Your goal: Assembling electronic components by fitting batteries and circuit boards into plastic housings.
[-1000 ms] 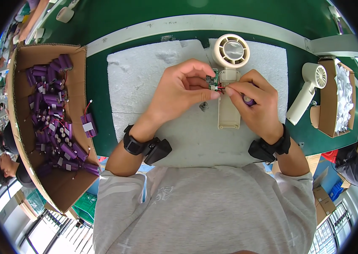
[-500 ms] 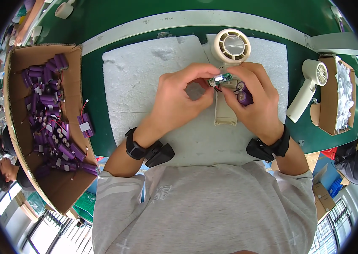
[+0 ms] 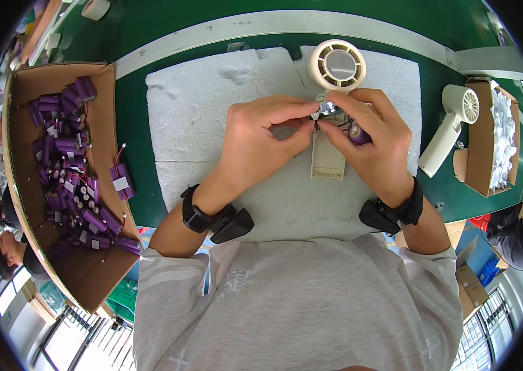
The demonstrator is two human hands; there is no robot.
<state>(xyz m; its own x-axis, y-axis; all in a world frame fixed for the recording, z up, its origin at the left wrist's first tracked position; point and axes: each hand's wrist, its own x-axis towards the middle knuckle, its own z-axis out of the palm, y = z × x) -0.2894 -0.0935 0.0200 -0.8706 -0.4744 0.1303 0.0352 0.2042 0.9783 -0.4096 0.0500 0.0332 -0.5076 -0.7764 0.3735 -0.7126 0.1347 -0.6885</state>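
A small green circuit board point(image 3: 328, 108) is gripped between the thumb and fingers of my right hand point(image 3: 377, 133). My left hand point(image 3: 261, 133) is pinched at the board's left end, on a small pale wire connector point(image 3: 315, 115); the fingertips partly cover it. Dark thin wires run under the board. Behind my right fingers, a purple battery pack point(image 3: 358, 134) shows only in part. Below the hands lies a cream handheld fan point(image 3: 337, 65), its round head away from me and its handle shell point(image 3: 327, 162) opened toward me.
White foam sheets point(image 3: 196, 99) lie under the work. At left stands a cardboard box point(image 3: 97, 281) of purple battery packs, with one pack point(image 3: 123, 181) beside it. Another cream fan point(image 3: 443, 136) lies at right, by a small carton point(image 3: 479, 154) holding white pieces.
The circuit board has tilted and moved slightly to the right, and its bright face shows less. My left fingertips have closed in on its left end. More of the battery is hidden.
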